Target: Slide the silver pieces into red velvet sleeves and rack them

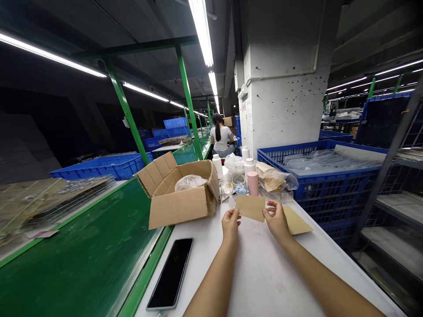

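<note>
One tan card (250,208) is pinched at its left end by the left hand (230,222) and at its right end by the right hand (276,220), just above the table (205,264). Both gripped ends are partly covered by fingers. Its face is turned to the camera, its long axis set crosswise. Beyond, a second card (297,222) is partly hidden by the right hand; the bag (190,182) is half-concealed by the carton (180,207).

The left hand (231,220) and right hand (275,216) face each other above the counter, fingers pinched against thumbs (right fingertips slightly spread), as both bare forearms reach forward, angled inward from either side.
</note>
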The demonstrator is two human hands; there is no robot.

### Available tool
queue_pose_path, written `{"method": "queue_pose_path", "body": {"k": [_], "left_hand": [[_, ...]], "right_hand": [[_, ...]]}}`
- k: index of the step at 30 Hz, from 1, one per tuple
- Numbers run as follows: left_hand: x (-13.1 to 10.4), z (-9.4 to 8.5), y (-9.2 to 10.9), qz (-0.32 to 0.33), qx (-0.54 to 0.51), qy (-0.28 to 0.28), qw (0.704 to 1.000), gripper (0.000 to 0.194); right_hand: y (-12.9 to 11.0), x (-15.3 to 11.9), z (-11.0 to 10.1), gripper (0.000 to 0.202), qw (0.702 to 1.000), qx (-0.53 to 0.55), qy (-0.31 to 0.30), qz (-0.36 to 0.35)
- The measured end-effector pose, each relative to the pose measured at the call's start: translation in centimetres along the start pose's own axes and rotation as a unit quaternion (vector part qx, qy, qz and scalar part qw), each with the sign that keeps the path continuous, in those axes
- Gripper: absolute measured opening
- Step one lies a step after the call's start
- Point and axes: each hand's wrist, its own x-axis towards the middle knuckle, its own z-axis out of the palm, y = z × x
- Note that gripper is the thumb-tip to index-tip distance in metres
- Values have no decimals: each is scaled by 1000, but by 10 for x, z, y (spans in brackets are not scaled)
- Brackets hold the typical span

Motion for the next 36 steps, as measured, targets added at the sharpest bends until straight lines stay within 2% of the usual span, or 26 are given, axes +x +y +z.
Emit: {"method": "queue_pose_path", "body": {"k": [3,5,6,8,10,12,15,19,28,36], "left_hand": [[0,-1,0,1,3,4,1000,50],[-2,0,1,3,6,-3,1000,47],[-3,1,1,5,8,-10,1000,46],[-7,4,1,9,11,-35,999,43],[-11,8,1,13,14,-75,997,40],[-15,12,1,14,15,-120,993,38],[-20,16,2,16,10,-169,985,37],[-22,15,4,16,1,-196,980,35],[-22,14,4,10,10,-206,979,33],[-23,14,7,7,13,-202,979,28]], "right_hand": [[-6,-3,-3,40,981,-107,78,-143],[-14,-7,-4,34,968,-141,70,-197],[-18,-10,-4,28,968,-143,42,-204],[-25,-16,-2,15,976,-114,-44,-179],[-29,-22,0,11,982,-62,-128,-125],[-31,-26,3,13,983,-22,-164,-82],[-31,-27,4,15,982,4,-176,-66],[-31,-25,2,20,981,20,-188,-54],[-29,-23,3,22,979,4,-197,-50],[-26,-22,2,15,975,23,-212,-58]]}}
